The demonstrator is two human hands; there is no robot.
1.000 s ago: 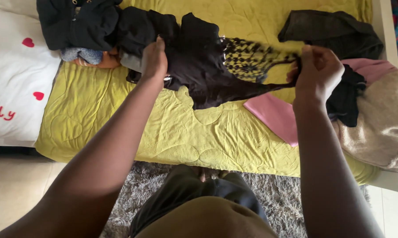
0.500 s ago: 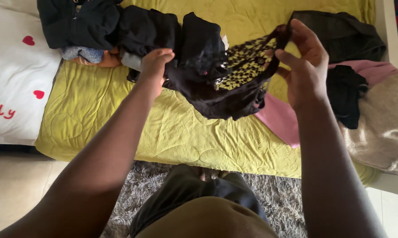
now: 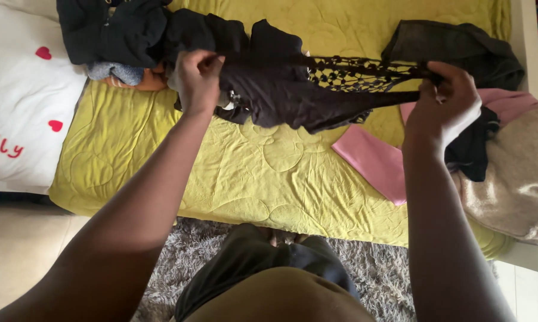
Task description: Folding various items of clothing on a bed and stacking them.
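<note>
Above the bed [image 3: 251, 179], the left hand [image 3: 196, 80] and right hand [image 3: 445, 107] each grip one end of a stretched black garment [image 3: 293, 89].

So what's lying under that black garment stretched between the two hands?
Under the black garment shows the yellow-green bedspread. The pink cloth lies lower right. Anything directly beneath its dark solid part stays covered.

Open yellow-green bedspread [image 3: 245, 179] mid-frame; dark clothes pile [image 3: 120, 36] blocks upper left, pink cloth [image 3: 370, 158] and beige blanket [image 3: 519, 179] right.
</note>
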